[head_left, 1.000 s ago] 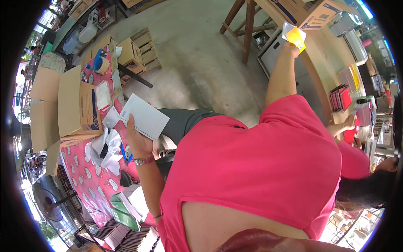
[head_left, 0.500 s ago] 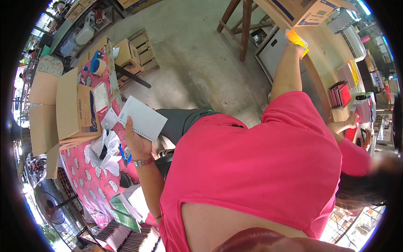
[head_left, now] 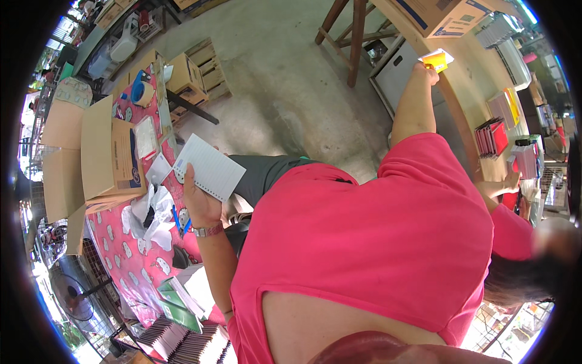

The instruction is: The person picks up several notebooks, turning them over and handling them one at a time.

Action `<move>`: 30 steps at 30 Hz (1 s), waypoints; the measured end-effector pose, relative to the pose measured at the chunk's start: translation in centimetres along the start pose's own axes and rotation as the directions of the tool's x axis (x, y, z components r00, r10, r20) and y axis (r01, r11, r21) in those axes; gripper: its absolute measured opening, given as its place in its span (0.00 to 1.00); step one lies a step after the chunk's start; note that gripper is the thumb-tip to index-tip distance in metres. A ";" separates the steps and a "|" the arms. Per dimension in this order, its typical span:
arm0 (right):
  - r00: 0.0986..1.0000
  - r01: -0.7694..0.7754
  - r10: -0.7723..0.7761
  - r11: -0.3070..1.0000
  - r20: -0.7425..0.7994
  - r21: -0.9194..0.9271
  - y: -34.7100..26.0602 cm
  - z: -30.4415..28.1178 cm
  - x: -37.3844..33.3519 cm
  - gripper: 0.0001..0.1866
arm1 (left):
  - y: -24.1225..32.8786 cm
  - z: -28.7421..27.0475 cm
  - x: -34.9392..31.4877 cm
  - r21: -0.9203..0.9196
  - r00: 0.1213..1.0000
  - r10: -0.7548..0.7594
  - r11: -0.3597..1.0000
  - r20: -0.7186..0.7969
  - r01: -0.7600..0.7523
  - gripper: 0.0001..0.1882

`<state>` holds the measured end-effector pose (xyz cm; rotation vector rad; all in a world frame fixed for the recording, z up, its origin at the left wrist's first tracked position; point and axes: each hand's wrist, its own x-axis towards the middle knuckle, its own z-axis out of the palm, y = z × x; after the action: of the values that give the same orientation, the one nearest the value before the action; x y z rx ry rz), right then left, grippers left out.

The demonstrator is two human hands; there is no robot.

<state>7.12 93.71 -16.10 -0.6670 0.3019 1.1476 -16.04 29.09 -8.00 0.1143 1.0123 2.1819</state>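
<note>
My left hand, with a watch on its wrist, grips white lined paper with a row of punched holes along one edge. The paper is held beside the pink-covered table, and my thumb lies on its face. Whether it is one sheet or several, I cannot tell. My right arm reaches out to the wooden table at the far right. There my right hand holds a small yellow-covered notepad with white paper showing behind it, near the table's edge. Its fingertips are partly hidden.
An open cardboard box stands on the pink tablecloth near crumpled white plastic and a tape dispenser. Stacked notebooks lie at the lower left. On the wooden table stand a carton and red notebooks. A co-worker's hand is at the right.
The yellow notepad has turned in my right hand and now points more to the right. The lined paper has shifted slightly right. The co-worker's hand has moved.
</note>
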 end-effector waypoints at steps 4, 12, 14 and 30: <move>0.998 -0.060 0.058 0.995 0.035 0.075 0.9 -0.3 0.2 0.18 | 0.0 -0.4 -0.2 0.025 1.000 0.011 1.000 -0.015 -0.011 0.28; 0.983 -0.174 0.160 0.967 0.088 0.188 2.0 -0.6 1.5 0.17 | 0.0 -0.1 -0.7 0.019 0.999 0.032 0.999 -0.043 -0.031 0.28; 0.982 -0.169 0.152 0.970 0.110 0.173 2.4 -0.7 1.8 0.17 | -0.1 -0.5 -0.5 0.051 0.998 0.033 0.998 -0.050 -0.030 0.28; 0.622 -0.411 0.653 0.742 0.433 -0.529 15.7 -5.6 -5.8 0.26 | 0.5 -2.7 -1.8 -0.306 0.986 0.128 0.940 -0.103 -0.154 0.33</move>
<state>-8.90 89.79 -22.51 -0.5152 -0.3125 1.9885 -15.96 26.02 -9.19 -0.0525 0.7056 2.4676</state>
